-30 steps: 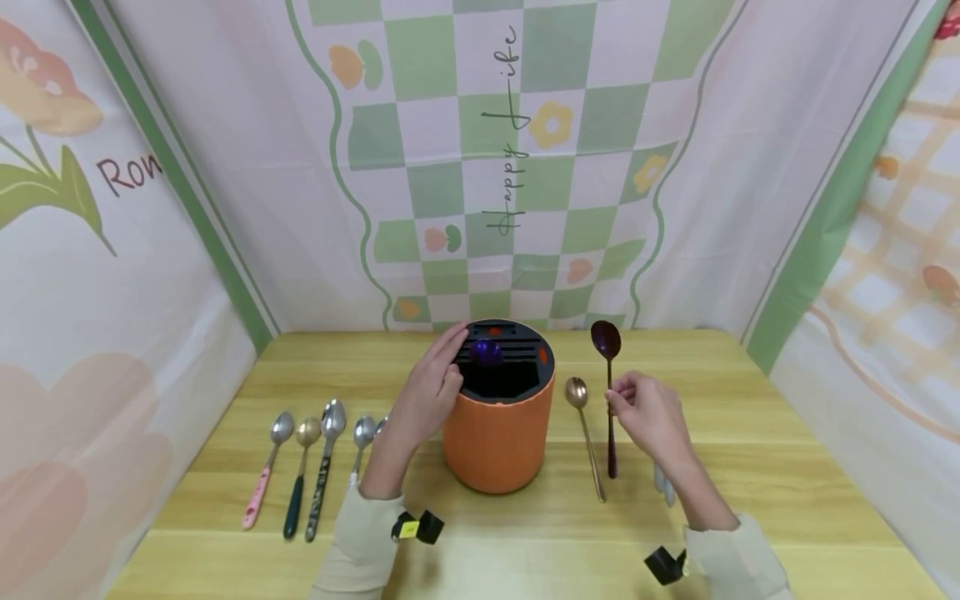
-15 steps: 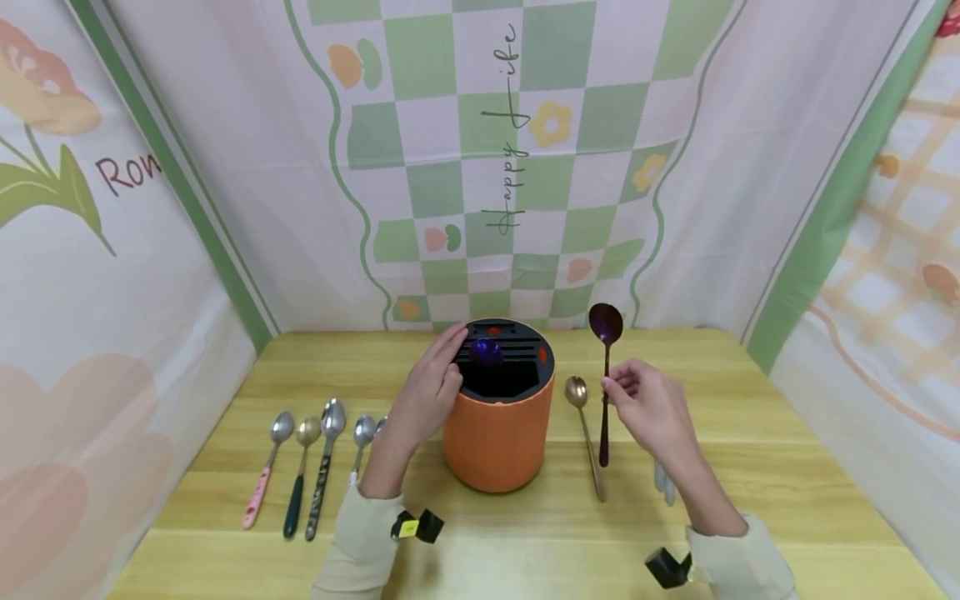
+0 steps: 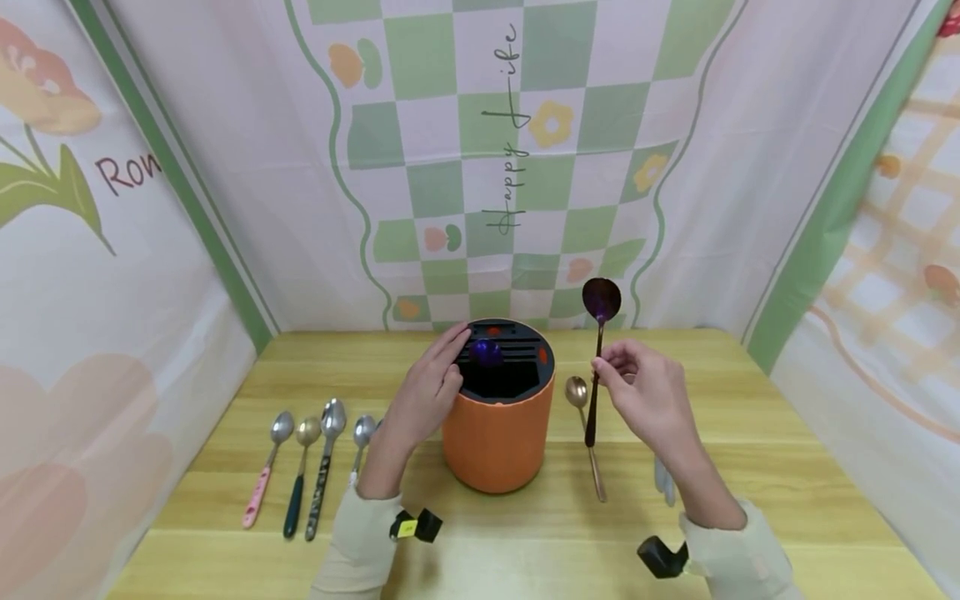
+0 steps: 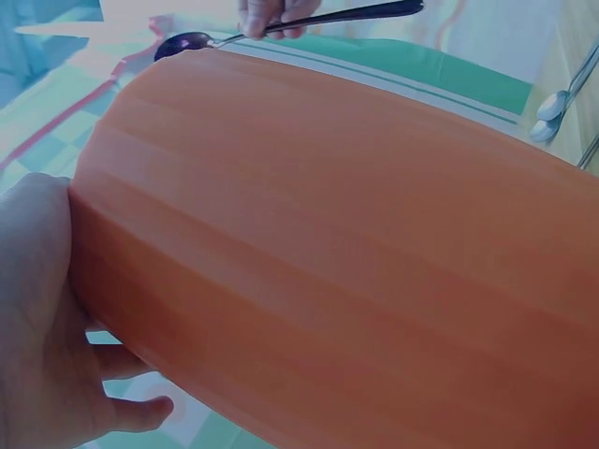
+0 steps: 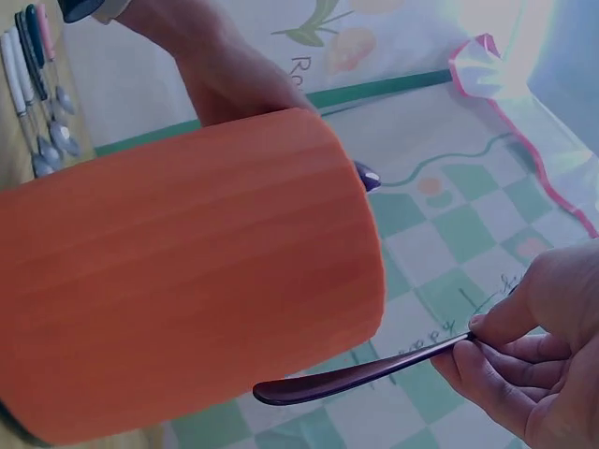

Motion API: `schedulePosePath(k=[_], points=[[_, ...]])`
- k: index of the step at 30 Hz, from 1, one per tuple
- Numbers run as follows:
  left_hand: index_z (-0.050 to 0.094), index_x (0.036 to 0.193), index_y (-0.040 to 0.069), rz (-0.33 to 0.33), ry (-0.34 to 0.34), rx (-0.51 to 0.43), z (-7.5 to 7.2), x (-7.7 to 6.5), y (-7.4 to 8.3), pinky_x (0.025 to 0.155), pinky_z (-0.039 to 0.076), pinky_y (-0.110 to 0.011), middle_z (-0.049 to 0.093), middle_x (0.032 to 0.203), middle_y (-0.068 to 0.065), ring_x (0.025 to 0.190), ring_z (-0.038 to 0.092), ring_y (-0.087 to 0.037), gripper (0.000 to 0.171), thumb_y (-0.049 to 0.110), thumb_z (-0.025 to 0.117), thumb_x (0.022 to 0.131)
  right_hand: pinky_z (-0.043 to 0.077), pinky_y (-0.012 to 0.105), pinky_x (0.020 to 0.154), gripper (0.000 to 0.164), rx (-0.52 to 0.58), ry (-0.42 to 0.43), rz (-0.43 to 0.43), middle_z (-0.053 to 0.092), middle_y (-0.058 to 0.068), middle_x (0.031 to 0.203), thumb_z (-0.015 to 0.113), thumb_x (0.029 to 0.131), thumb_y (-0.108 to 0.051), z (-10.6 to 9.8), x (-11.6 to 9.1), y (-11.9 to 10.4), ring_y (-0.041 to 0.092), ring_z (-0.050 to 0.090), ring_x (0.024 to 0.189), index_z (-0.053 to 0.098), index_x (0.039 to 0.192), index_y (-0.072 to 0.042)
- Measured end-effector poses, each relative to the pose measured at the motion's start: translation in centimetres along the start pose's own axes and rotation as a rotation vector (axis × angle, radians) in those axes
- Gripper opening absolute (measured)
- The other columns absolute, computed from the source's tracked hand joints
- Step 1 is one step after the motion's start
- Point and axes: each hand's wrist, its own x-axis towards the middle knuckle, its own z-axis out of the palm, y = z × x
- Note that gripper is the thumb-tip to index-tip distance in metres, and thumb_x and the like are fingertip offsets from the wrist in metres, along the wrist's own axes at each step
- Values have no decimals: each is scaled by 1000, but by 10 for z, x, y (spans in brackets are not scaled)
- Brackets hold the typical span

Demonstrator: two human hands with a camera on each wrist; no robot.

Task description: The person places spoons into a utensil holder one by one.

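In the head view my right hand (image 3: 647, 390) pinches a dark purple, shiny spoon (image 3: 602, 300) by the middle of its handle, bowl up and handle tilted slightly. It is raised beside an orange utensil holder (image 3: 495, 446) with a black slotted top. My left hand (image 3: 423, 392) rests against the holder's left rim with its fingers straight. A purple-blue spoon bowl (image 3: 487, 352) shows above the holder's opening, its handle hidden inside. In the right wrist view the held spoon's handle (image 5: 346, 376) points toward the holder's side.
A copper-coloured spoon (image 3: 576, 392) lies right of the holder, partly behind the held spoon's handle. Several spoons lie to the left, among them a pink-handled spoon (image 3: 258, 498) and a green-handled spoon (image 3: 294, 504). Pale handles (image 3: 663, 482) show beside my right wrist. Patterned cloth walls enclose the table (image 3: 480, 554).
My right hand has lifted the dark purple spoon higher and moved it slightly left, toward the holder; its handle now overlaps the copper-coloured spoon. My left hand has stayed at the rim.
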Motion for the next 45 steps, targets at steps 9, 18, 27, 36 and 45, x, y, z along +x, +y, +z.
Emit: schedulePosePath(k=[9,18,27,36,45], points=[[39,153,9,-8,-37,66,-5,1,4,121,32,-43,32,163,-1,149,34,-22,55,17,33,99,51,6,66,8,57,41,-72,71,14,84,69,91,-5,-5,3,-17,1,64,71,67,91,3],[39,153,7,-4,-30,49,-5,0,3,122,31,-43,32,163,-2,150,33,-22,55,16,34,99,51,3,68,9,111,103,-122,70,15,83,68,91,-4,-7,9,-31,-2,67,75,66,90,4],[40,152,7,-2,-26,45,-5,1,3,121,31,-43,34,162,-2,149,34,-23,55,15,34,98,53,6,69,12,231,131,-161,71,18,85,68,92,-6,-9,19,-47,-11,63,74,66,92,6],[40,153,9,-8,-31,35,-2,0,3,121,33,-43,33,163,0,149,35,-21,55,16,35,99,54,8,70,12,292,157,-171,71,19,85,69,90,-4,-6,26,-58,-9,65,74,65,90,7],[40,153,8,-16,-22,24,-3,1,2,120,34,-45,34,162,-3,148,35,-23,55,15,35,98,54,8,70,11,325,162,-205,71,20,87,68,91,-2,12,41,-52,-6,65,75,65,93,8]])
